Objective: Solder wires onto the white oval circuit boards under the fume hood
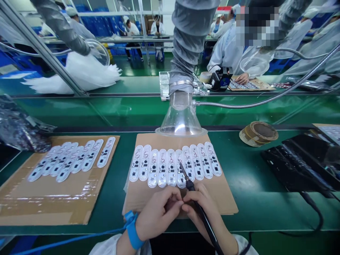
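My right hand (205, 205) holds a soldering iron (190, 185), its black handle lying across the palm and its metal tip pointing up over the row of boards. Close beside it, my left hand (160, 208) has thumb and forefinger pinched together, meeting the right fingertips; whatever is between them is too small to make out. A blue wrist strap (135, 234) with a cord circles my left wrist. Just beyond both hands, several white oblong circuit boards (162, 168) with thin red wires lie side by side on a brown cardboard sheet (148, 200).
More boards (89, 156) lie on a cardboard piece (53, 203) at left. A clear fume funnel (181, 118) hangs above the row's far side. At right are a tape roll (259, 134) and a black device (300, 163). A co-worker's hand (242, 78) works across the bench.
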Demonstrator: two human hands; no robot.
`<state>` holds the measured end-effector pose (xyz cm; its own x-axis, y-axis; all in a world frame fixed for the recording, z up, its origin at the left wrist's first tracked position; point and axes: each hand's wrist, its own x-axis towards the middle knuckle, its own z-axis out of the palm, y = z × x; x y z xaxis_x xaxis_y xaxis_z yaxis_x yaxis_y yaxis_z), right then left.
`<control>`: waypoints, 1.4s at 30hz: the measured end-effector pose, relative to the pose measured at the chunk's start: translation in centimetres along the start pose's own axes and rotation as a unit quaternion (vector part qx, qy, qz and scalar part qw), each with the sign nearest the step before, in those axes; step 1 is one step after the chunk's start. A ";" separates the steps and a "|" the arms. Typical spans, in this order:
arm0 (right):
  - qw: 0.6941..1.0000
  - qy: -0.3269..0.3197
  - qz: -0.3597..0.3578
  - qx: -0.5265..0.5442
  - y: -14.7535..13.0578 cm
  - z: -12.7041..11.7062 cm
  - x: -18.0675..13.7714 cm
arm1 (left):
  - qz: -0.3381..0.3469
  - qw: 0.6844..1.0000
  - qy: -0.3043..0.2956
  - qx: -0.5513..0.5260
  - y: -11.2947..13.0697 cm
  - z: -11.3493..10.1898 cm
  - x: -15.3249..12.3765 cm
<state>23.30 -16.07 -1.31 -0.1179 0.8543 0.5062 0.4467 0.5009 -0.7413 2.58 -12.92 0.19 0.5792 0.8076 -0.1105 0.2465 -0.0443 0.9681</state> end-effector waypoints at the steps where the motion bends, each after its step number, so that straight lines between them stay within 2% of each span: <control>1: 1.000 -0.001 -0.002 -0.005 0.0 0.1 0.1 | -0.012 1.000 0.003 -0.013 0.0 0.1 0.0; 9: 0.999 -0.043 -0.025 -0.015 0.2 0.4 0.1 | -0.019 1.000 0.011 0.001 -0.3 -0.8 -0.9; 14: 0.997 -0.048 -0.008 -0.057 0.9 0.5 -0.8 | -0.015 0.998 0.017 0.062 -0.4 -2.8 -2.6; 17: 0.994 -0.052 0.002 -0.100 1.0 0.6 -1.0 | -0.010 0.992 0.035 0.118 -0.5 -5.3 -3.5; 20: 0.994 -0.041 -0.001 -0.097 0.7 0.7 -0.6 | 0.050 0.978 0.058 0.192 -0.1 -8.9 -3.7; 24: 0.998 0.001 0.005 -0.058 0.1 0.8 0.5 | 0.144 0.944 0.167 0.245 0.1 -14.2 -2.3; 27: 0.999 -0.005 0.028 -0.034 0.1 1.0 0.4 | 0.153 0.933 0.217 0.244 -1.2 -16.6 -0.7; 29: 0.998 0.012 0.060 -0.012 0.4 1.1 -0.3 | 0.123 0.944 0.218 0.216 -2.5 -17.0 0.0; 33: 0.991 0.044 0.120 0.038 1.0 1.0 -1.9 | 0.056 0.975 0.176 0.123 -4.6 -16.3 0.3; 38: 0.986 0.065 0.147 0.052 1.5 0.2 -2.3 | 0.033 0.989 0.113 0.085 -4.6 -15.6 0.2; 42: 0.984 0.058 0.149 0.076 1.7 0.0 -2.3 | 0.048 0.987 0.104 0.110 -4.3 -15.4 0.2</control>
<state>24.35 -17.20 -3.69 0.1052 0.9493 0.2963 0.3080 0.2522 -0.9173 -10.31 -3.48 -0.50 0.4413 0.8959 0.0512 0.3738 -0.2354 0.8971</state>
